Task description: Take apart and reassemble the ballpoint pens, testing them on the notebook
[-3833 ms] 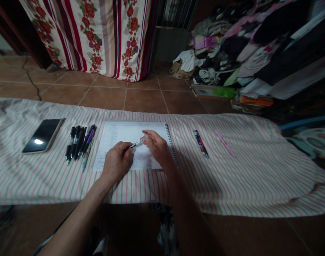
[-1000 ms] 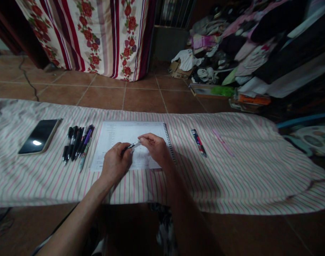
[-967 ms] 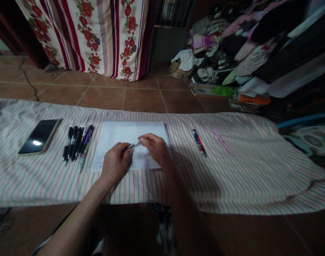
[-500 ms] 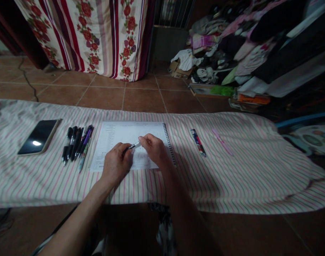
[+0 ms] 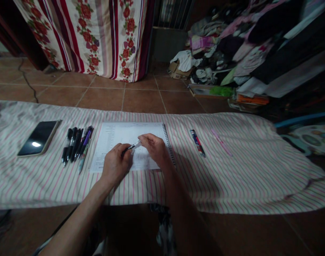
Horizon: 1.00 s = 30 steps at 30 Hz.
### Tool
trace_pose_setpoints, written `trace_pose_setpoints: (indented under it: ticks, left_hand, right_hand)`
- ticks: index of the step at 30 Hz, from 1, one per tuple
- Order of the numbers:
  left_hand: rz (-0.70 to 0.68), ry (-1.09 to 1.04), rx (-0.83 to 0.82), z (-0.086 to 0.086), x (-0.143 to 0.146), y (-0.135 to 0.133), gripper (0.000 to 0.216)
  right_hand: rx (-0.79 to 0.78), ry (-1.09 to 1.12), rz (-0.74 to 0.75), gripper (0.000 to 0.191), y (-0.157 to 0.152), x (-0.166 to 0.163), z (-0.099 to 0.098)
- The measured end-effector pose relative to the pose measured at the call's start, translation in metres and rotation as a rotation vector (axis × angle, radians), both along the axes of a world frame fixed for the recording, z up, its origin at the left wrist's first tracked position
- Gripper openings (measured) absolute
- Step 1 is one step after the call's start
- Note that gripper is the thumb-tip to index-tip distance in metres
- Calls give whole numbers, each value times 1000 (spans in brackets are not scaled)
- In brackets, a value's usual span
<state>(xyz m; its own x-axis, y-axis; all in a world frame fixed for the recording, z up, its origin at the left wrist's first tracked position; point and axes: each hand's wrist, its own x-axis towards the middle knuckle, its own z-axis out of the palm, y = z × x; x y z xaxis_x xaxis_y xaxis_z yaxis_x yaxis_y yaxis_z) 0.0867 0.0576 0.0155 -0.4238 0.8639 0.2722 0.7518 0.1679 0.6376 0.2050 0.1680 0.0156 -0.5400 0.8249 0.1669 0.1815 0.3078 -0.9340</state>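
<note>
Over a spiral notebook (image 5: 152,128) with a printed sheet, both hands hold one pen (image 5: 133,145). My left hand (image 5: 116,161) is closed round its dark end. My right hand (image 5: 154,146) pinches the light, clear-looking end between thumb and fingers. The pen tilts up to the right, and its ends are partly hidden by the fingers. Left of the notebook lies a row of several pens (image 5: 76,145), mostly black, with a purple one among them. To the right rest a red and blue pen (image 5: 197,143) and a pink pen (image 5: 221,142).
A phone (image 5: 39,138) lies at the left on the striped cloth (image 5: 245,177) that covers the table. Beyond are a tiled floor (image 5: 141,99), a flowered curtain (image 5: 104,39) and a heap of clothes (image 5: 205,39). A blue-edged chair (image 5: 306,119) stands at the right.
The fingers of my right hand have shifted slightly at the pen's light end. My left hand keeps its hold in the same place, and the other pens lie unmoved.
</note>
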Motion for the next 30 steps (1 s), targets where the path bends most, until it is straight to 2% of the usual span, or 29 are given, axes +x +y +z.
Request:
trace_pose_setpoints:
  ticks: [6, 11, 14, 17, 21, 24, 30]
  left_hand:
    - [30, -106, 9, -1, 0, 2, 20]
    - [38, -177, 36, -1, -1, 4, 19]
    - [21, -148, 58, 6, 3, 2, 19]
    - [-34, -78, 102, 20, 12, -7, 20]
    - [-137, -50, 157, 44, 29, -28, 18]
    - [-143, -87, 214, 58, 47, -49, 18]
    - [-145, -72, 256, 79, 84, -112, 17]
  right_hand:
    - [-124, 95, 60, 21, 1, 1, 0]
    - [-249, 181, 85, 23, 1, 0, 1]
    - [-306, 233, 76, 23, -2, 4, 6]
    - [-320, 257, 32, 22, -10, 15, 18]
    - [-282, 226, -15, 23, -34, 39, 46]
    - [-250, 252, -42, 25, -61, 58, 66]
    - [-244, 298, -84, 23, -124, 88, 83]
